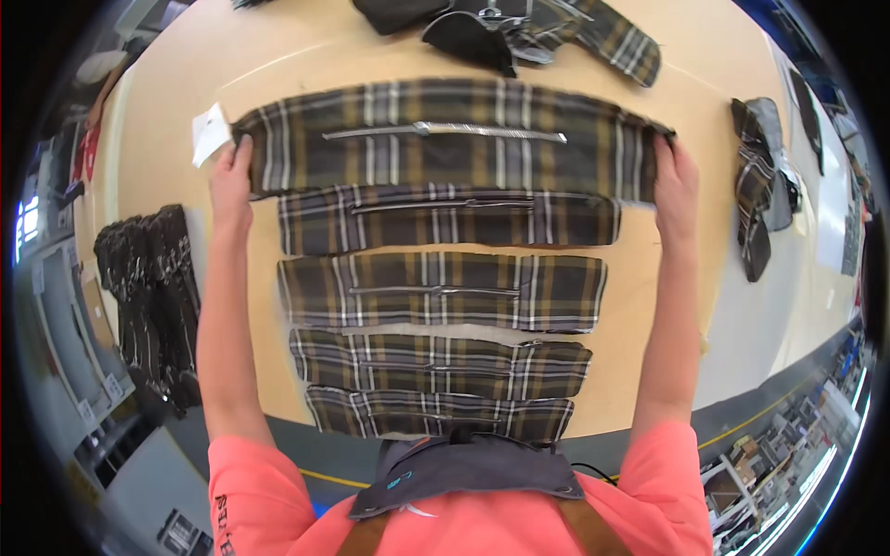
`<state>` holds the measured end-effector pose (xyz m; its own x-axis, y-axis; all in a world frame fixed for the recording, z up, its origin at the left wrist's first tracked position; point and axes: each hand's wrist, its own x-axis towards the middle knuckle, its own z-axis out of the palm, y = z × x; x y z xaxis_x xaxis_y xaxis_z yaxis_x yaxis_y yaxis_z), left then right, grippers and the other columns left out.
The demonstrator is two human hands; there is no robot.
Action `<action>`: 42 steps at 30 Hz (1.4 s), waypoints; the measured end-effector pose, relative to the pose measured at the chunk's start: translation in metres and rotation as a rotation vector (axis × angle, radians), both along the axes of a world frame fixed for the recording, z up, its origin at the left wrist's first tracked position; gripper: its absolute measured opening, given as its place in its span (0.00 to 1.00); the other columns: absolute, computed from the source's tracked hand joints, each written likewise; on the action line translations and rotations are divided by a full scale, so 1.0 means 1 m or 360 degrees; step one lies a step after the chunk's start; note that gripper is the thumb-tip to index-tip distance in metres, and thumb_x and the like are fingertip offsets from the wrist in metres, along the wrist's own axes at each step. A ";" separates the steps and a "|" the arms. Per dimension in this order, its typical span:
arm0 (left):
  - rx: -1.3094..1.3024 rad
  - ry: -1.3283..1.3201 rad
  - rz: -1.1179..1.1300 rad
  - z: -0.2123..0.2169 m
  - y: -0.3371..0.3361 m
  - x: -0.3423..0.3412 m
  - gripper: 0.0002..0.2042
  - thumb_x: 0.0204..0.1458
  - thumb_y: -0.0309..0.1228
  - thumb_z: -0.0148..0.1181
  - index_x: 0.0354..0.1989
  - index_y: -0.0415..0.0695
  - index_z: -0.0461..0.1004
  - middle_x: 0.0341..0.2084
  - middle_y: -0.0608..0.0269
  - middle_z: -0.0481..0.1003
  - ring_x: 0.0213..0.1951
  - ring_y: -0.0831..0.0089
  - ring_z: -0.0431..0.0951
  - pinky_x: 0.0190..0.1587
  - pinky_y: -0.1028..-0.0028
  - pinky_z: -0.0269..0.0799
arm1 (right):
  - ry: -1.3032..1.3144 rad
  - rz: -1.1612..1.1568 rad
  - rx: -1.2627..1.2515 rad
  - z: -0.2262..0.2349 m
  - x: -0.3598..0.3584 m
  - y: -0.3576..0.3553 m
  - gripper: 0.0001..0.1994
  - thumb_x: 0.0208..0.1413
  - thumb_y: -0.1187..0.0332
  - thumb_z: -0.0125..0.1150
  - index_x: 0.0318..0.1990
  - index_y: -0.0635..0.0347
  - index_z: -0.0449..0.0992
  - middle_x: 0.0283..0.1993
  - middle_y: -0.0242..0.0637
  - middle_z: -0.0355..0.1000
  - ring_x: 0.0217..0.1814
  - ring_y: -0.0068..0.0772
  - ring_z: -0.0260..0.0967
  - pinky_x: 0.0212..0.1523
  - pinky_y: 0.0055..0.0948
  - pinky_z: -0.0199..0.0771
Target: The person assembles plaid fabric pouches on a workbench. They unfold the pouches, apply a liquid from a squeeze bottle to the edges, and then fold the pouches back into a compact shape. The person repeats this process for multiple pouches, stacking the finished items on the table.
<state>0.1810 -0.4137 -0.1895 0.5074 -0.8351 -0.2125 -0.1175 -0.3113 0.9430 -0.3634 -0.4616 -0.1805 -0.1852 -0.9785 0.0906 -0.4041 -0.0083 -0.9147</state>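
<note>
A long dark plaid fabric panel with a zipper along its middle is stretched between my hands. My left hand pinches its left end, where a white paper tag sticks out. The right end is gripped by my right hand. Below it on the table lie several similar zippered plaid pieces in a column: one plaid panel close under the held one, another panel beneath that, a third panel nearer me, and the nearest panel at the table edge.
Loose plaid and black fabric pieces lie at the far side of the pale table. More plaid cloth sits on the right. A pile of dark fabric hangs over the left edge. Part of another person's arm shows far left.
</note>
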 end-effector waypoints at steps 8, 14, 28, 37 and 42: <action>0.0570 -0.0913 -0.0107 -0.056 0.083 -0.003 0.25 0.50 0.44 0.66 0.48 0.35 0.71 0.42 0.56 0.77 0.41 0.72 0.75 0.46 0.72 0.70 | 0.0441 -0.0048 0.0326 -0.048 -0.004 0.070 0.17 0.63 0.63 0.54 0.55 0.61 0.68 0.47 0.36 0.69 0.43 0.23 0.64 0.47 0.25 0.67; 0.0563 -0.0243 0.0005 -0.057 0.084 -0.010 0.36 0.42 0.45 0.73 0.54 0.35 0.66 0.43 0.52 0.76 0.41 0.70 0.77 0.44 0.73 0.72 | -0.0447 0.0004 0.0795 -0.057 -0.018 0.069 0.22 0.58 0.60 0.61 0.55 0.65 0.69 0.53 0.38 0.70 0.48 0.24 0.68 0.49 0.26 0.69; 0.0240 0.0206 0.0043 0.036 0.126 -0.014 0.15 0.55 0.34 0.62 0.45 0.36 0.75 0.38 0.64 0.78 0.38 0.79 0.75 0.43 0.77 0.69 | -0.0702 -0.0012 0.0967 0.037 0.000 0.107 0.17 0.55 0.65 0.64 0.48 0.67 0.74 0.45 0.36 0.75 0.44 0.25 0.71 0.46 0.26 0.71; 0.0413 -0.0221 0.0127 -0.031 0.205 -0.012 0.19 0.49 0.36 0.68 0.44 0.36 0.74 0.37 0.59 0.77 0.39 0.74 0.76 0.44 0.76 0.69 | -0.0336 0.0092 0.0855 -0.034 -0.004 0.189 0.17 0.59 0.60 0.61 0.47 0.63 0.71 0.47 0.34 0.70 0.49 0.23 0.65 0.52 0.24 0.63; 0.0889 0.0074 -0.0059 -0.033 0.199 0.008 0.21 0.45 0.36 0.72 0.44 0.35 0.75 0.37 0.58 0.78 0.38 0.73 0.77 0.44 0.74 0.71 | -0.0790 -0.0130 0.1264 -0.018 -0.003 0.190 0.21 0.55 0.61 0.65 0.51 0.63 0.69 0.49 0.36 0.72 0.49 0.22 0.68 0.51 0.25 0.67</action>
<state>0.1886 -0.2149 -0.2222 0.4596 -0.6062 -0.6490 -0.1003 -0.7615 0.6403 -0.3663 -0.2715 -0.1986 -0.0941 -0.7021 -0.7058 0.0619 0.7035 -0.7080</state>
